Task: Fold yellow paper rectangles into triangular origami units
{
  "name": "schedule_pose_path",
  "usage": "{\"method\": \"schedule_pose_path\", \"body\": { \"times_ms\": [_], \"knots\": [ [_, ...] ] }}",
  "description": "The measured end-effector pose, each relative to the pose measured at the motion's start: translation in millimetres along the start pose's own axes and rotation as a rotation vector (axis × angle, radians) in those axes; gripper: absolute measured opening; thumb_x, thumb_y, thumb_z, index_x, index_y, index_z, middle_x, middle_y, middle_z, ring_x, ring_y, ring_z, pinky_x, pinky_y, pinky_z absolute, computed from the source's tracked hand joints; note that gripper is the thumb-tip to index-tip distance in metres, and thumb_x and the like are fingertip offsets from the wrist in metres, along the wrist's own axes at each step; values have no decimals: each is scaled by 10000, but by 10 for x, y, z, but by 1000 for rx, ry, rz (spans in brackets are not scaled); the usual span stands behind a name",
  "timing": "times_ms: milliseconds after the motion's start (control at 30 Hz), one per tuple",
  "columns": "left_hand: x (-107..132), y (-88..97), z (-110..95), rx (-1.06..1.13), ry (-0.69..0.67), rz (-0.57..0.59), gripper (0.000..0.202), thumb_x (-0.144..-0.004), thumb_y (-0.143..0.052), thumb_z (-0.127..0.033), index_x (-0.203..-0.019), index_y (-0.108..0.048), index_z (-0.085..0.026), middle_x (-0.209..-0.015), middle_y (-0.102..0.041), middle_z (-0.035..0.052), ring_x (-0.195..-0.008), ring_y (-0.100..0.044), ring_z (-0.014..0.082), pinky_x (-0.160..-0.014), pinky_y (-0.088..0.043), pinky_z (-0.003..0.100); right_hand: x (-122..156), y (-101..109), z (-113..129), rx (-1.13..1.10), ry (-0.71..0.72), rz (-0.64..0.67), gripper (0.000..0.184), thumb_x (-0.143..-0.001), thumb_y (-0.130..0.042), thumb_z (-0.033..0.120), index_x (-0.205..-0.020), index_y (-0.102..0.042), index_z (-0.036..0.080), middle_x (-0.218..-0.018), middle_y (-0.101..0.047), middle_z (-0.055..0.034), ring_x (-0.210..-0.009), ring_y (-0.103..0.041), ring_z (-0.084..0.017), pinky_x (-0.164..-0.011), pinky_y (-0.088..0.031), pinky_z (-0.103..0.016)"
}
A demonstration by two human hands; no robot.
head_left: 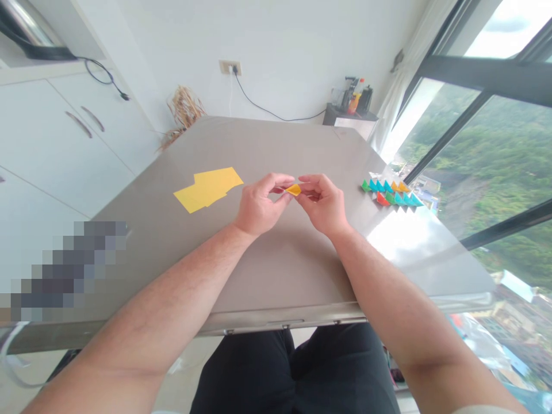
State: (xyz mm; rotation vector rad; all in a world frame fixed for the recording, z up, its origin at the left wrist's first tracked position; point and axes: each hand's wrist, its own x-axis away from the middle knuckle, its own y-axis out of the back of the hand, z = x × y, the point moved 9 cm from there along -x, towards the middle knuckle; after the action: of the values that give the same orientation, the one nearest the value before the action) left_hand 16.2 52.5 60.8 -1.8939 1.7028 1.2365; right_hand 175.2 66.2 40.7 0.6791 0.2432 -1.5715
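A small folded piece of yellow paper (294, 190) is held up over the middle of the table. My left hand (264, 201) pinches its left side between thumb and fingers. On the other side, my right hand (322, 201) grips it with thumb and fingertips, so both hands are closed on the same paper. Flat yellow paper sheets (209, 188) lie overlapping to the left of my left hand. Two rows of small folded paper boats (390, 192) in green, blue, orange and red stand on the right, beyond my right hand.
The grey table (276, 144) reaches to the white wall, its front edge close to my lap. A blurred-out dark object (69, 270) lies at the left. Behind the table are a dark cabinet (350, 115) with bottles and dried stalks (185, 109). A window (466, 144) runs along the right.
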Motion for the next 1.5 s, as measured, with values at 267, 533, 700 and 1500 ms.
{"method": "schedule_pose_path", "body": {
  "times_ms": [267, 533, 700, 1500],
  "knots": [
    [-15, -2, -23, -47, 14, 29, 111, -857, -719, -250, -962, -750, -230, -939, -794, 4, -825, -741, 145, -780, -580, 249, 15, 14, 41, 41, 40, -5, 138, -835, -730, 346, -930, -727, 245, -884, -772, -6, -814, -730, -178, -774, -594, -325],
    [-10, 2, -7, -24, 69, 20, 92, -841, -713, -238, -926, -739, -218, -913, -787, 5, -828, -738, 147, -812, -584, 264, 21, 3, 40, -23, -10, -11, 111, -817, -755, 329, -843, -703, 235, -817, -749, 5, -760, -703, -164, -724, -565, -308],
    [11, -12, 76, 65, 157, -20, 104, -807, -743, -228, -908, -721, -209, -903, -773, 10, -824, -735, 152, -809, -597, 278, 17, -57, -61, -154, -125, 13, 199, -774, -795, 372, -798, -668, 221, -761, -732, -7, -719, -695, -167, -682, -555, -312],
    [76, -271, 381, 393, 462, 176, 392, -713, -842, -537, -759, -672, -187, -708, -702, 26, -655, -641, 147, -641, -518, 293, 12, -82, -105, -172, -283, 41, 174, -738, -725, 340, -733, -610, 209, -624, -619, 31, -584, -602, -124, -542, -505, -263]
  ]
}}
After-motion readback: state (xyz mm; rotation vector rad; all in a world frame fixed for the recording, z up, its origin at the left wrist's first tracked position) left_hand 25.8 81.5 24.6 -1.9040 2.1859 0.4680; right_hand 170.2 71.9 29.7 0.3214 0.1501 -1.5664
